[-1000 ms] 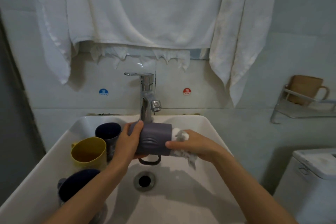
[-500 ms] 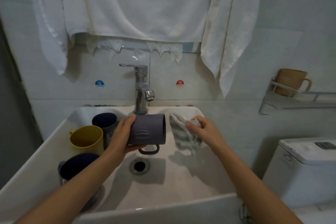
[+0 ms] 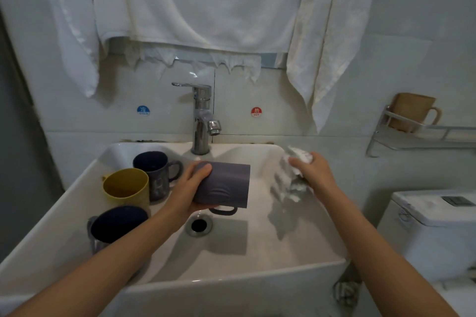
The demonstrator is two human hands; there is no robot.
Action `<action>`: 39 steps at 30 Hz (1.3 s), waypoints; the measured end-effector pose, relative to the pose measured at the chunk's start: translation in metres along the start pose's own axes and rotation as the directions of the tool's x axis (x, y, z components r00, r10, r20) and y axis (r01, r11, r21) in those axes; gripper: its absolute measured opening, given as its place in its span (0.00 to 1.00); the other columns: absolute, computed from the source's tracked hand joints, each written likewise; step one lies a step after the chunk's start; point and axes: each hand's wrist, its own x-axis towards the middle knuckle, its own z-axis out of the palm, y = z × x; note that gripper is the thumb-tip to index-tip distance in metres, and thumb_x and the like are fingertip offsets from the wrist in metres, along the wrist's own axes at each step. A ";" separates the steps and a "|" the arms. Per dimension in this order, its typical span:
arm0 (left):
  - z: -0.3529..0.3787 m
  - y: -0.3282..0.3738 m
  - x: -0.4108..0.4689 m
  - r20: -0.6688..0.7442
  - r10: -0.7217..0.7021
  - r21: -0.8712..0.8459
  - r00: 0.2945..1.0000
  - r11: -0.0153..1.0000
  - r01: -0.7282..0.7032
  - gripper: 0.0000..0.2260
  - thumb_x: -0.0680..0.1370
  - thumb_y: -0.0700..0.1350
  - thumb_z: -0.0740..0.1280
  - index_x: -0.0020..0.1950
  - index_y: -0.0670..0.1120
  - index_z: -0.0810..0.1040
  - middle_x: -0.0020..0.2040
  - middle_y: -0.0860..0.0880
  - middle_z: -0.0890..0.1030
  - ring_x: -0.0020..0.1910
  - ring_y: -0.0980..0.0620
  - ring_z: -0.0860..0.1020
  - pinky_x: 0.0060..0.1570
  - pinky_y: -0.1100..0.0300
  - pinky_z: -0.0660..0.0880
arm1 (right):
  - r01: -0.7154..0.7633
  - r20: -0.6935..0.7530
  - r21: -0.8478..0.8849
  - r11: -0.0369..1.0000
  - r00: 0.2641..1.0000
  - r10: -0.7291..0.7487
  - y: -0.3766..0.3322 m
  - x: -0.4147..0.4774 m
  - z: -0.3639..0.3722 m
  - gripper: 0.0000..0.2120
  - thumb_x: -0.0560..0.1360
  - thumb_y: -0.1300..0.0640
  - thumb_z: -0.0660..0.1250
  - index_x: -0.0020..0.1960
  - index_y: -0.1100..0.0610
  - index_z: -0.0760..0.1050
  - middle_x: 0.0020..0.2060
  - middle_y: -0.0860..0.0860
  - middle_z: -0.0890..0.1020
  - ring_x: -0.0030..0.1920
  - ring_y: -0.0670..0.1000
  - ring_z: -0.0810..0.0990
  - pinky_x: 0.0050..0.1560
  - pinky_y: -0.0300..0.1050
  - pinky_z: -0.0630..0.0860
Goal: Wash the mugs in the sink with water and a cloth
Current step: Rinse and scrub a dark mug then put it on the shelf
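My left hand (image 3: 190,189) grips a grey-purple mug (image 3: 225,185) lying on its side over the white sink (image 3: 231,275), mouth to the right, handle pointing down above the drain (image 3: 199,225). My right hand (image 3: 313,174) holds a striped white-grey cloth (image 3: 287,183) over the sink's right rim, well apart from the mug. Three more mugs stand upright at the sink's left: a dark blue one (image 3: 154,170) at the back, a yellow one (image 3: 126,188) in the middle, another dark blue one (image 3: 117,224) nearest me. No water runs from the chrome tap (image 3: 203,118).
White towels (image 3: 195,5) hang on the wall above the tap. A metal wall shelf (image 3: 422,136) at the right carries a tan mug (image 3: 413,112). A toilet cistern (image 3: 435,229) stands low at the right. Another cloth (image 3: 346,291) hangs under the sink's front right corner.
My right hand pulled the cloth out of the mug's mouth and carried it right, up to the sink's rim. My left hand kept the mug nearly still.
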 end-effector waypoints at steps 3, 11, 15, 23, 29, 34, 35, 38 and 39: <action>0.001 -0.001 0.002 0.018 0.025 0.016 1.000 1.000 -0.026 0.14 0.78 0.49 0.62 0.62 0.52 0.68 0.60 0.45 0.73 0.54 0.44 0.76 0.44 0.47 0.79 | -0.084 -0.115 -0.050 0.995 0.990 0.078 0.007 0.014 -0.010 0.13 0.72 0.57 0.69 0.52 0.62 0.73 0.49 0.60 0.79 0.49 0.60 0.79 0.52 0.55 0.76; -0.003 -0.002 0.004 0.018 0.069 0.032 0.997 0.997 -0.070 0.16 0.77 0.49 0.63 0.64 0.53 0.67 0.62 0.46 0.73 0.56 0.44 0.76 0.43 0.49 0.80 | -0.066 -0.027 -0.477 0.876 0.998 0.060 0.030 0.028 -0.016 0.23 0.74 0.51 0.66 0.67 0.57 0.70 0.62 0.63 0.74 0.61 0.62 0.74 0.61 0.51 0.69; -0.003 -0.003 0.005 0.013 0.101 0.102 0.995 0.990 -0.102 0.15 0.77 0.48 0.63 0.63 0.55 0.66 0.64 0.46 0.71 0.59 0.43 0.74 0.47 0.48 0.79 | 0.154 -0.005 -0.729 0.667 0.973 -0.230 0.023 0.026 -0.007 0.16 0.78 0.59 0.57 0.63 0.58 0.75 0.63 0.61 0.74 0.61 0.62 0.73 0.59 0.53 0.71; -0.002 -0.006 0.009 0.024 0.120 0.155 0.993 0.980 -0.122 0.14 0.78 0.47 0.63 0.62 0.55 0.66 0.62 0.48 0.71 0.58 0.45 0.74 0.51 0.46 0.79 | 0.098 0.144 -0.812 0.575 0.989 0.035 0.025 0.016 0.010 0.30 0.75 0.36 0.57 0.65 0.60 0.69 0.59 0.59 0.77 0.58 0.60 0.76 0.54 0.49 0.71; -0.004 -0.008 0.012 -0.003 0.108 0.140 0.994 0.984 -0.106 0.14 0.78 0.47 0.64 0.62 0.56 0.66 0.64 0.48 0.70 0.60 0.44 0.73 0.53 0.46 0.78 | 0.031 0.128 -0.810 0.586 0.984 0.125 0.027 0.020 0.005 0.35 0.74 0.35 0.59 0.67 0.62 0.63 0.62 0.61 0.74 0.62 0.61 0.73 0.58 0.52 0.70; -0.006 -0.007 0.014 -0.017 0.005 -0.022 1.000 1.000 -0.006 0.15 0.77 0.48 0.64 0.62 0.53 0.68 0.63 0.46 0.72 0.58 0.43 0.75 0.48 0.43 0.79 | 0.610 0.329 -0.605 0.512 0.777 -0.537 -0.009 0.007 0.017 0.24 0.74 0.53 0.68 0.68 0.59 0.69 0.68 0.58 0.69 0.67 0.59 0.68 0.67 0.53 0.64; -0.006 -0.008 0.015 -0.016 -0.032 -0.094 0.999 0.995 0.030 0.15 0.76 0.48 0.64 0.63 0.52 0.69 0.62 0.45 0.73 0.57 0.42 0.76 0.48 0.41 0.78 | 0.690 0.480 -0.380 0.616 0.716 -0.507 -0.019 -0.001 0.021 0.27 0.73 0.57 0.70 0.69 0.55 0.67 0.69 0.53 0.69 0.67 0.54 0.69 0.67 0.50 0.66; -0.005 -0.010 0.016 -0.085 -0.109 -0.250 0.990 0.965 0.084 0.17 0.76 0.50 0.64 0.64 0.49 0.70 0.58 0.44 0.77 0.52 0.43 0.78 0.46 0.43 0.79 | 0.469 0.851 -0.046 0.882 0.481 -0.211 -0.030 -0.026 0.043 0.47 0.66 0.51 0.76 0.74 0.40 0.49 0.72 0.40 0.59 0.68 0.41 0.65 0.66 0.40 0.69; -0.005 -0.010 0.017 -0.106 -0.129 -0.292 0.986 0.952 0.093 0.17 0.76 0.50 0.64 0.64 0.48 0.71 0.57 0.44 0.78 0.52 0.43 0.79 0.44 0.44 0.79 | 0.492 0.856 -0.024 0.870 0.459 -0.236 -0.026 -0.028 0.052 0.49 0.65 0.50 0.76 0.74 0.38 0.46 0.71 0.39 0.59 0.68 0.40 0.64 0.65 0.39 0.70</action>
